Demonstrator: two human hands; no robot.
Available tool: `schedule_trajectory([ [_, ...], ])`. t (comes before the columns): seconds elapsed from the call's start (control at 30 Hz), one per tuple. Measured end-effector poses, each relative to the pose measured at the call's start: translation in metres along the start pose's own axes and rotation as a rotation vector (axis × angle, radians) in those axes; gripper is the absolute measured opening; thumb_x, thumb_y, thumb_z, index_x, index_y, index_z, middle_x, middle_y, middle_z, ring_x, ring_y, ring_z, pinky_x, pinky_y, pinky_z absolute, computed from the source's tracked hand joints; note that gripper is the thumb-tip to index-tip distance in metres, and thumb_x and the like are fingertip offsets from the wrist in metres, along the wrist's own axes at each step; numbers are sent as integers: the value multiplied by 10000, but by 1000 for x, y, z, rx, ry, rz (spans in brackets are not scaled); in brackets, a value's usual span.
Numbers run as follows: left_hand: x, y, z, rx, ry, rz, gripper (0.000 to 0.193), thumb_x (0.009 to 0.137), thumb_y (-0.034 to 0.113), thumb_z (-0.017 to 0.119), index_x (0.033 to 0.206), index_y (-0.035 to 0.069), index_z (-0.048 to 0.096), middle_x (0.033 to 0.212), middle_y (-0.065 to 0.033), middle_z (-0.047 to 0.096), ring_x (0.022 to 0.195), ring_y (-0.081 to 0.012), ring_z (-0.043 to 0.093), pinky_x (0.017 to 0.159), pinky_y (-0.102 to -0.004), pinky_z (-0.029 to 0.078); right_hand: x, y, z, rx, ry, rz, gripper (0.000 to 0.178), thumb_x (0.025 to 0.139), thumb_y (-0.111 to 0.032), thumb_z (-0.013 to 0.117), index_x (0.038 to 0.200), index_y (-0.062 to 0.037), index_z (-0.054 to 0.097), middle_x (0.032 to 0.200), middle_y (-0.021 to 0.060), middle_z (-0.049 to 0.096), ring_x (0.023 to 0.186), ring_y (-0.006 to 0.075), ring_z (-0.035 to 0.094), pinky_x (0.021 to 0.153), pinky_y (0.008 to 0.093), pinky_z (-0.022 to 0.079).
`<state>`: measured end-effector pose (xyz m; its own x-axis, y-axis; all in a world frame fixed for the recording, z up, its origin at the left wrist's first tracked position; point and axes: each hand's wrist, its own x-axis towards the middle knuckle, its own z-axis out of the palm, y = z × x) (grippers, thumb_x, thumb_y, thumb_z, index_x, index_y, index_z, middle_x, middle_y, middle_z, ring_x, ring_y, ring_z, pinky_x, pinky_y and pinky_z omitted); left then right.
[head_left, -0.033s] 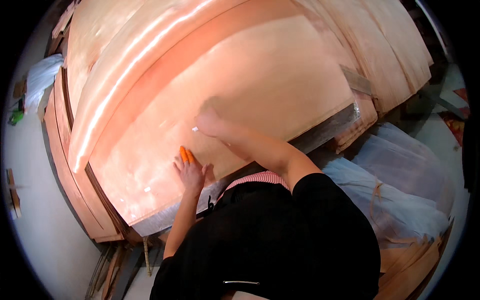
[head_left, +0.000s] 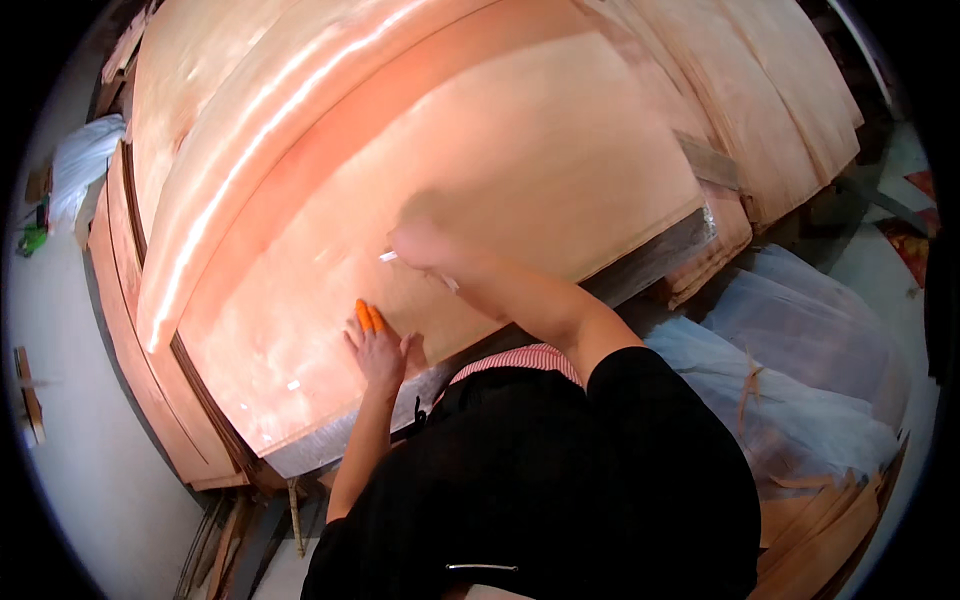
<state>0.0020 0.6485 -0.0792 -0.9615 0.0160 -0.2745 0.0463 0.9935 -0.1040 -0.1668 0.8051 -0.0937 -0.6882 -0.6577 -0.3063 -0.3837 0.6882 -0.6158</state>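
Observation:
A pale, orange-tinted wood veneer sheet [head_left: 540, 130] lies in front of me. My left hand [head_left: 378, 350] rests flat on it near the front edge, fingers spread, with orange covers [head_left: 368, 317] on two of them. Farther in and to the right, my right hand [head_left: 420, 245] is closed and slightly blurred, low over the sheet. A small white strip [head_left: 389, 257] pokes out at its fingers; its kind is unclear. Another whitish bit [head_left: 450, 284] shows beside my right wrist. One more small white piece [head_left: 293, 385] lies on the sheet left of my left hand.
A curled-back veneer sheet [head_left: 235, 180] arches across the far left side. More veneer [head_left: 770, 110] is stacked at the far right. Bluish-white plastic sheeting [head_left: 790, 370] lies at right, above wood scraps [head_left: 820, 530]. Reddish boards [head_left: 150, 370] lean along the left side.
More of the white strip shows at my right hand, and a whitish bit has come into sight beside that wrist. My left hand stays nearly in place.

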Motion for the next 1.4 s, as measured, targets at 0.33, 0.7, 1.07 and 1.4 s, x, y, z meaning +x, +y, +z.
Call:
schedule_trajectory([
  [0.33,42,20,-26,-744,393,-57,461,832,183,578,1220,-27,442,1367,-208,307,1198,-313,394,941,-363,369,-236,263,-88,1242,270,511,227,883,-246,536,1038,-83,569,767,-27,547,616,38,459,555,192,394],
  [0.7,155,245,-52,-510,-21,700,687,772,359,603,1278,-33,351,1368,-213,291,1213,-336,351,1005,-383,306,-193,279,-111,1213,155,619,160,850,-183,571,895,-33,538,705,24,576,552,72,492,424,209,370],
  [1.07,186,322,-82,-59,-75,655,760,672,456,667,1232,12,408,1137,-94,468,1038,-227,443,760,-336,404,-200,266,-125,793,113,621,154,810,-172,562,819,-19,556,671,74,582,482,172,507,426,305,405],
  [1.4,194,320,-84,2,-101,714,699,677,482,657,1190,42,478,1176,-96,474,1096,-226,415,754,-333,389,-216,312,-168,-275,180,668,108,745,-142,543,815,-74,589,688,96,601,528,222,550,480,341,432],
])
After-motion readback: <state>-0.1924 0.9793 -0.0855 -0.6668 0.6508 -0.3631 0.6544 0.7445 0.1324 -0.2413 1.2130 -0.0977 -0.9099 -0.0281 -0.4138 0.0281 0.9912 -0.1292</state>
